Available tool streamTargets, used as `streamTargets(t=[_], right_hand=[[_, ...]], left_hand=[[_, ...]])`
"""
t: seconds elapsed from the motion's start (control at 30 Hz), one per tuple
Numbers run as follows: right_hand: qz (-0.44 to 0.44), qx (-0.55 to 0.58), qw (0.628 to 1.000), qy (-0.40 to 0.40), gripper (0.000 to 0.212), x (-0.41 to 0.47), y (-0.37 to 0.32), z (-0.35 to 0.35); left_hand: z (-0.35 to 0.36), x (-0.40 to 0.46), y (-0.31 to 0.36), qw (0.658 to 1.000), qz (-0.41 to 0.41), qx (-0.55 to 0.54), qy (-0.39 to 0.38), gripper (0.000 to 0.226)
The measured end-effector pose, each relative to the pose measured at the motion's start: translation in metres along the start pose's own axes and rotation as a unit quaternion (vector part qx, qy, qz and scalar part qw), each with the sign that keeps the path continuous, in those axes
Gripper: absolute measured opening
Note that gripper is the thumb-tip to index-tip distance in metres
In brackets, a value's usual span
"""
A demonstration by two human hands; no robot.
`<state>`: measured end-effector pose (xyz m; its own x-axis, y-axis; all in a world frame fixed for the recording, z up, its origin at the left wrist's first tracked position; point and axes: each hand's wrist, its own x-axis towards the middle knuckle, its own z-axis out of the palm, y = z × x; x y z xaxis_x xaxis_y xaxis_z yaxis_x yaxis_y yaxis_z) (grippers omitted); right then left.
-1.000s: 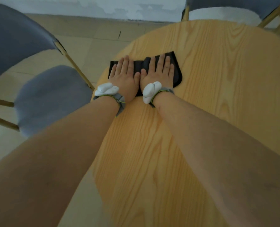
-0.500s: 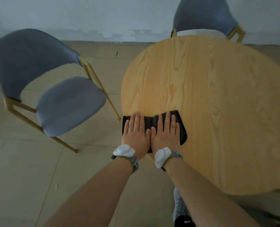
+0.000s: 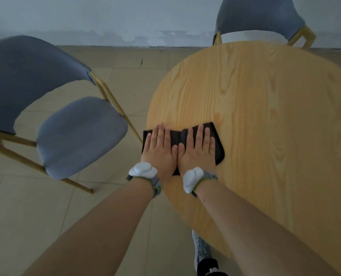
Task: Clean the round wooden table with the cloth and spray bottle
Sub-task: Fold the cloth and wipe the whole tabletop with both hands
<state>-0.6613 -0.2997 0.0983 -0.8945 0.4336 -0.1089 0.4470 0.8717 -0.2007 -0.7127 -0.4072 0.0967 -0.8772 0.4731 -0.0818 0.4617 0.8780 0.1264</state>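
From the head view, our left hand (image 3: 159, 151) and right hand (image 3: 197, 151) lie flat, side by side, on the black cloth (image 3: 218, 145). It runs crosswise at the round desk's (image 3: 265, 116) left edge; unwiped wood spreads rightward.

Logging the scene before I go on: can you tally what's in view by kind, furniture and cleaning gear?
Round wooden table: 1
Blue-grey chairs: 2, one left of the table, one at its far side
Black cloth: 1, flat under the left hand and right hand
Spray bottle: 0 in view
Total: 4
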Motion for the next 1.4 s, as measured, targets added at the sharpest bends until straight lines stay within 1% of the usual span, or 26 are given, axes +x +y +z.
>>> streamTargets(t=[0.17, 0.37, 0.53, 0.7, 0.8, 0.9, 1.03, 1.1, 1.17, 1.23, 1.37, 1.4], right_hand=[[-0.029, -0.01, 1.0, 0.001, 0.063, 0.11, -0.004, -0.006], [-0.056, -0.02, 0.998, -0.007, 0.063, 0.23, 0.007, -0.023], [-0.063, -0.038, 0.997, -0.005, 0.063, 0.31, 0.038, -0.038], [-0.064, -0.05, 0.997, 0.012, 0.061, 0.342, 0.069, -0.051], [-0.063, -0.052, 0.997, 0.015, 0.062, 0.338, 0.071, -0.054], [-0.038, -0.047, 0.998, 0.015, 0.063, 0.321, 0.069, -0.054], [-0.03, -0.042, 0.999, 0.003, 0.064, 0.278, 0.07, -0.053], [-0.023, -0.039, 0.999, 0.0, 0.065, 0.245, 0.071, -0.049], [-0.019, -0.033, 0.999, -0.004, 0.065, 0.21, 0.071, -0.049], [-0.016, -0.027, 1.0, -0.004, 0.065, 0.17, 0.071, -0.044], [-0.004, -0.022, 1.0, 0.003, 0.065, 0.079, 0.073, -0.032], [-0.004, -0.024, 1.0, 0.002, 0.065, 0.058, 0.074, -0.029]], left_hand=[[0.005, 0.103, -0.013, 0.999, -0.033, -0.021, 0.032, 0.078], [0.011, 0.222, -0.007, 0.994, -0.065, -0.019, 0.088, 0.073], [0.01, 0.309, 0.017, 0.995, -0.058, -0.037, 0.076, 0.081], [0.006, 0.353, 0.049, 0.996, -0.048, -0.025, 0.076, 0.084], [0.003, 0.349, 0.047, 0.995, -0.036, 0.0, 0.094, 0.082], [-0.004, 0.33, 0.05, 0.997, -0.022, -0.005, 0.075, 0.077], [-0.011, 0.279, 0.061, 0.998, -0.017, -0.025, 0.05, 0.071], [-0.007, 0.241, 0.063, 0.998, -0.019, -0.02, 0.057, 0.071], [-0.004, 0.207, 0.064, 0.998, -0.026, -0.012, 0.063, 0.076], [0.002, 0.17, 0.065, 0.997, -0.019, -0.027, 0.064, 0.08], [0.02, 0.085, 0.064, 0.996, -0.024, -0.032, 0.083, 0.077], [0.022, 0.064, 0.064, 0.997, -0.022, -0.03, 0.075, 0.077]])
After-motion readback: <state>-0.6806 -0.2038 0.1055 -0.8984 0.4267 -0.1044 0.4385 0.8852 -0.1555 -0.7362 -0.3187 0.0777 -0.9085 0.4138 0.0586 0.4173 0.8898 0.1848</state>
